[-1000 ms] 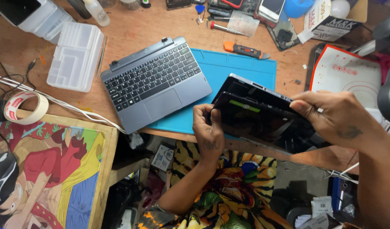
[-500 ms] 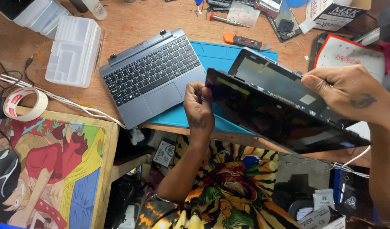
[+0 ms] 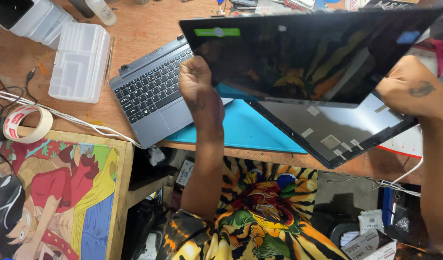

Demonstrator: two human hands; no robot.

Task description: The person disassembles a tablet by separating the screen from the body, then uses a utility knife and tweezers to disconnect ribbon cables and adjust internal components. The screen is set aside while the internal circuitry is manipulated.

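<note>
A large dark glass screen panel point(image 3: 303, 53) is lifted toward the camera, tilted, filling the upper right. My left hand point(image 3: 199, 91) grips its lower left edge and my right hand point(image 3: 409, 89) grips its right edge. Below it the tablet's rear housing point(image 3: 337, 135) lies on the blue mat point(image 3: 245, 130), its grey inside showing small tape pieces. A grey detachable keyboard point(image 3: 149, 96) rests on the wooden desk just left of my left hand.
Clear plastic parts boxes point(image 3: 79, 62) sit at the upper left, a roll of tape point(image 3: 26, 124) and a white cable point(image 3: 77, 120) at the left. A colourful cartoon board point(image 3: 53, 192) leans below the desk edge. Tools lie along the far edge.
The screen panel has been raised off the rear housing and brought much nearer the camera. Both hands rose with it; the housing now lies apart on the mat.
</note>
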